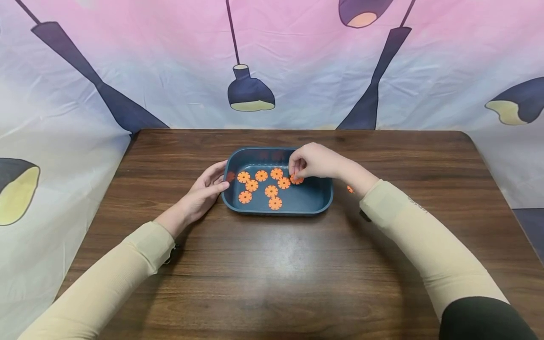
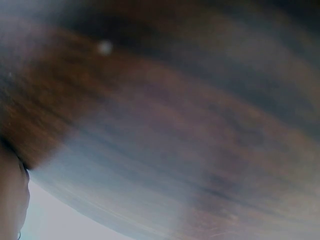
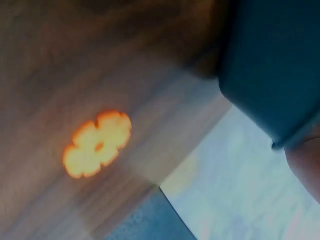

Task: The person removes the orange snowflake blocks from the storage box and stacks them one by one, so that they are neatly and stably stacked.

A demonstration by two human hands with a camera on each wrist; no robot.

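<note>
Pinched disc point(image 1: 297, 181): orange, notched, right of the blue tray point(image 1: 303, 200)'s middle
Right hand point(image 1: 318, 161): fingers curled, tips closed on that disc
Loose discs point(image 1: 271, 191): eight, mostly toward the tray's left end
Left hand point(image 1: 204, 192): partly open, thumb over the tray's left rim, fingers along its outside
Outer disc point(image 3: 112, 135): beyond the tray's right edge
Table point(image 1: 272, 264): brown, tray nearer its far edge
</note>
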